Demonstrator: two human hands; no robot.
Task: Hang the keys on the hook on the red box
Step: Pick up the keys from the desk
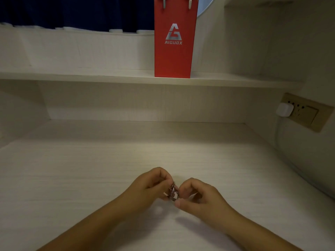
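A small bunch of metal keys [173,193] on a ring is pinched between both hands just above the white desk [90,169], near its front middle. My left hand [150,187] grips it from the left, my right hand [197,194] from the right, fingers curled around it. The tall red box [175,40] with a silver logo stands upright on the shelf straight ahead. Two pale hooks sit at its top edge: a left hook [163,1] and a right hook [190,2], partly cut off by the frame.
A white shelf [90,77] runs across above the desk. A beige socket panel [308,112] with a white plug [284,109] is on the right wall, its cable curving down. A dark curtain hangs at the back left.
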